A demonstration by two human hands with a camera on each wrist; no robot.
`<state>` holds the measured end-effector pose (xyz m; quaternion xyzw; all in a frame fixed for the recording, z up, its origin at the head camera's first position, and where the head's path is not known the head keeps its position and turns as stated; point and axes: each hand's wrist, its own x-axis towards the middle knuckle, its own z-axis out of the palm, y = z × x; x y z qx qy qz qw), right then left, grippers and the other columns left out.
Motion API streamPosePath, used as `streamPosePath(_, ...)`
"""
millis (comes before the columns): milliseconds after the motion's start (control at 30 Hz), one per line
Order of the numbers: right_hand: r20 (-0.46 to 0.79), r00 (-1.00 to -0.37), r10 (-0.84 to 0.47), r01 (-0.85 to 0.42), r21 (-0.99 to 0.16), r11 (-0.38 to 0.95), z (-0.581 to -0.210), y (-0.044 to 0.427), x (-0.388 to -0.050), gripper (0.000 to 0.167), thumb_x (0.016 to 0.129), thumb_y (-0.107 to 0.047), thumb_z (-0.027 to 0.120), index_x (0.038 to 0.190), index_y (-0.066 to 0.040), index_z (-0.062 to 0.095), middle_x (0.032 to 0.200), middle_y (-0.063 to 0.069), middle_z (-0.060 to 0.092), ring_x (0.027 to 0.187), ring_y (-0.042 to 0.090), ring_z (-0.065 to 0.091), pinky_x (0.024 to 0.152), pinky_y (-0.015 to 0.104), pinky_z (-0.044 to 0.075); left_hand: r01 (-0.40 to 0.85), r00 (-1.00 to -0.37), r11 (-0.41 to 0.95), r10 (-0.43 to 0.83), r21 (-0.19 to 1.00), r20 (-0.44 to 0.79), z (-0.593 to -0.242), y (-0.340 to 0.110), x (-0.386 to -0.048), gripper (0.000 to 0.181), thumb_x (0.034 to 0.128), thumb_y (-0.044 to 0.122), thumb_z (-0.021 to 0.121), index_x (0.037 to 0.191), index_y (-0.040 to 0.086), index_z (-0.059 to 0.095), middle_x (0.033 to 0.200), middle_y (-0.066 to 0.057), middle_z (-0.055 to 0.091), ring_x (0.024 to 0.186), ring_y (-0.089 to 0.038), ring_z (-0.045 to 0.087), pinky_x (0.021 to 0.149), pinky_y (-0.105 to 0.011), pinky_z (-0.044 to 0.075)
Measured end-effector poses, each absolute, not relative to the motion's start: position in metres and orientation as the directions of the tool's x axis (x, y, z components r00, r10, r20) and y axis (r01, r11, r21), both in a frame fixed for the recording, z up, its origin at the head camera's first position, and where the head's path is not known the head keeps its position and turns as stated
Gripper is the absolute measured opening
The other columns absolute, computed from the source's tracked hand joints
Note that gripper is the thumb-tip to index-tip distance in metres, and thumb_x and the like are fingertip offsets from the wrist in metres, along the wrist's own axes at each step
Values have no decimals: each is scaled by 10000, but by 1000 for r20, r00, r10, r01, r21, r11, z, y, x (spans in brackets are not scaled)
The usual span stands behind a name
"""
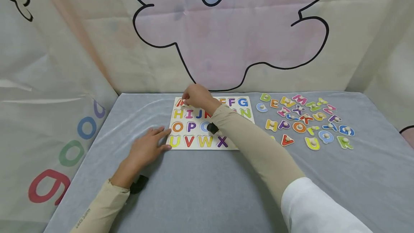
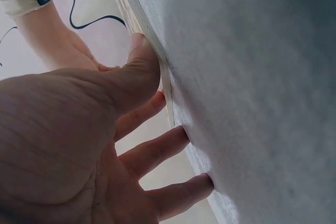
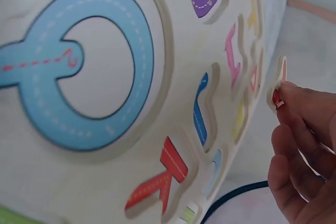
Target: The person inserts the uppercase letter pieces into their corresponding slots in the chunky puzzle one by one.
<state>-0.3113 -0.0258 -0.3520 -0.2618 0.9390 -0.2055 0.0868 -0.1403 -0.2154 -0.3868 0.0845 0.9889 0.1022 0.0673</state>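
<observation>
The white alphabet board (image 1: 197, 149) lies on the table with coloured letter recesses. At its top left corner my right hand (image 1: 198, 98) pinches a red letter piece (image 3: 280, 85) between thumb and finger, just above the board in the right wrist view. Which letter it is cannot be told. My left hand (image 1: 145, 150) touches the board's left edge with its fingers spread; in the left wrist view the thumb of the left hand (image 2: 79, 129) rests on the board's side edge (image 2: 167, 85). My right forearm covers part of the board.
Many loose letter pieces with knobs lie right of the board, among them a red A (image 1: 287, 140), a yellow U (image 1: 312, 144) and a green R (image 1: 344, 142). Grey cloth (image 1: 200, 190) covers the table; a printed curtain (image 1: 97, 46) hangs behind.
</observation>
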Motion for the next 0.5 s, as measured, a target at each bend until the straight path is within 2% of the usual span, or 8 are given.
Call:
streamPosePath(233,-63,-856,-513,-438,-438,785,-360,-38,-321,203,962,-216,670,1132,-146,758,1085,-13,734,935,131,611,879,296,513,152,-977,965,179,214,-114,-386,-215,-140,619,924,371,692,1482,192,490,1542,-130,460,1432,-445,379,991,-660,426)
streamPosePath(500,-88,-864,-496,-423,-410,808,-368,-49,-328,201,964,-216,663,1133,-153,752,1093,-19,717,947,129,606,860,279,518,161,-976,963,188,216,-110,-386,-216,-140,623,922,378,691,1481,193,490,1538,-131,466,1431,-439,384,999,-644,427)
